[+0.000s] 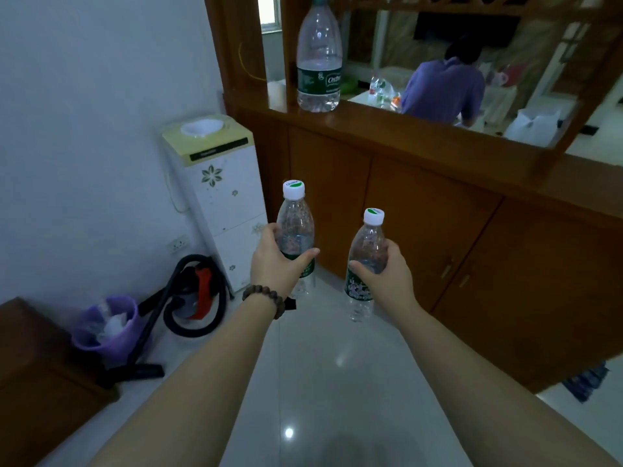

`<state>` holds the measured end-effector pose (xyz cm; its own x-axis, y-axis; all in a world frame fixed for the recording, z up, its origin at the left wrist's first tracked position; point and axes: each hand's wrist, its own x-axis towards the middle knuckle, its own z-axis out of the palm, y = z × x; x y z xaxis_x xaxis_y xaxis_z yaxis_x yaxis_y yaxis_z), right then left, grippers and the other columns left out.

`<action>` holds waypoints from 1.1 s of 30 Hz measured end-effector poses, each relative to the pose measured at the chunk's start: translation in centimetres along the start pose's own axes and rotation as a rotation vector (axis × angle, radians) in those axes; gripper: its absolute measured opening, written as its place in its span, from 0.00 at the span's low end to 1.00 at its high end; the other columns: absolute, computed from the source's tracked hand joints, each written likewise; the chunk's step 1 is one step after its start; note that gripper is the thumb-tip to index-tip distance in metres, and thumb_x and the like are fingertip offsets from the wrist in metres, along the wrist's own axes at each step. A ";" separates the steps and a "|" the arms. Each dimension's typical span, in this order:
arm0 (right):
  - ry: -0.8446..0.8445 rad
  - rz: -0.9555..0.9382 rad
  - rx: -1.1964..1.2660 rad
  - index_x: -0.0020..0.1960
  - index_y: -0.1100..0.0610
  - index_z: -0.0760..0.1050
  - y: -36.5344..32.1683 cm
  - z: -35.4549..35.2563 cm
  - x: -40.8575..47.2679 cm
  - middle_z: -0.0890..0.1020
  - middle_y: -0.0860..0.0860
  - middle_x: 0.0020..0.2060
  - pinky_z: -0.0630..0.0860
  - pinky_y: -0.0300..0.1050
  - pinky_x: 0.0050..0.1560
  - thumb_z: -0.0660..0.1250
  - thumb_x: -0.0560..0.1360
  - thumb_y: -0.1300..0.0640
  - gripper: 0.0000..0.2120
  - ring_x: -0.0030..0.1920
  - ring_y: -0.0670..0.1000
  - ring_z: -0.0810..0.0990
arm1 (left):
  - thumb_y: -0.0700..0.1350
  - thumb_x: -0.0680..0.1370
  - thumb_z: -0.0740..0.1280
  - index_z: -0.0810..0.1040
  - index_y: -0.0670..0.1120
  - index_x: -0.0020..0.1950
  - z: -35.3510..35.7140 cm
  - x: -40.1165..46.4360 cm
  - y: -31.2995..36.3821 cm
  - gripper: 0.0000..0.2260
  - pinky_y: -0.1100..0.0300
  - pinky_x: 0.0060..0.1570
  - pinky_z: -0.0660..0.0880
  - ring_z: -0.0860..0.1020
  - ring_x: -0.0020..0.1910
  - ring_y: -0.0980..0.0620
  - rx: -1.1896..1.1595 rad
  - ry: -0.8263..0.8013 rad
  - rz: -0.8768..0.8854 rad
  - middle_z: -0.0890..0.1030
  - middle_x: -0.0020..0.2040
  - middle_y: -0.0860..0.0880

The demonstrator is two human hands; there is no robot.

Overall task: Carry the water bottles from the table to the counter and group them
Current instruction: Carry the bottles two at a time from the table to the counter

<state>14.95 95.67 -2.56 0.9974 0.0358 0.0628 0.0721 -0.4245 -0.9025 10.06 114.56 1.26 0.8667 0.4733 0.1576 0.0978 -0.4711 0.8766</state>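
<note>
While each hand (274,264) (387,274) grips a small bottle (296,224) (365,261), a large bottle (318,59) stands on the desk (387,129); labels partly hidden by fingers

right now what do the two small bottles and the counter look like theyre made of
Small bottles, one in the left hand, one in the right hand: clear thin plastic, see-through, with white caps and green labels. Counter: looks like varnished brown wood, glossy with reflections; possibly veneer.

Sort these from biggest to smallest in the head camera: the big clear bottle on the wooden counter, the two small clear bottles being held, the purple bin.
1. Big clear bottle on the wooden counter
2. Purple plastic bin
3. Small clear bottles in the left hand and right hand: they look alike, so a tie.
</note>
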 end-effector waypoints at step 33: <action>0.069 -0.236 0.057 0.71 0.56 0.63 -9.7 -0.8 61.8 0.76 0.52 0.56 0.76 0.52 0.58 0.74 0.70 0.47 0.35 0.57 0.53 0.76 | 0.58 0.65 0.77 0.70 0.47 0.63 21.3 55.2 9.3 0.32 0.53 0.56 0.77 0.75 0.58 0.52 -0.013 0.185 0.233 0.77 0.59 0.50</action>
<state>75.88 101.26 10.38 0.9511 0.0654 0.3019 0.3046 -0.3604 -0.8817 69.28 120.45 8.47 0.7611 0.4814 0.4348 -0.1008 -0.5744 0.8124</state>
